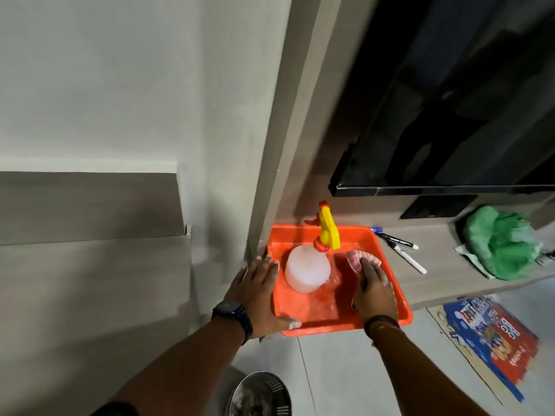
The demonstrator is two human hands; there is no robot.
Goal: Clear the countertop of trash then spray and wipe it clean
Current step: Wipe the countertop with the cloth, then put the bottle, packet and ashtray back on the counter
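An orange plastic tray (387,265) sits at the left end of the wood-grain countertop (444,253) and juts over its front edge. Inside it stands a white spray bottle (306,270) with a yellow and orange trigger head. Beside the bottle lies a pink cloth (447,259). My left hand (258,295) holds the tray's left rim, thumb along the front edge. My right hand (375,295) is inside the tray, its fingers pressing on the pink cloth. The tray floor looks wet.
Three markers (402,249) lie on the counter right of the tray. A crumpled green bag (504,247) sits further right. A black TV (450,115) hangs above. A metal bin (258,394) and a blue printed carton (492,340) are on the floor.
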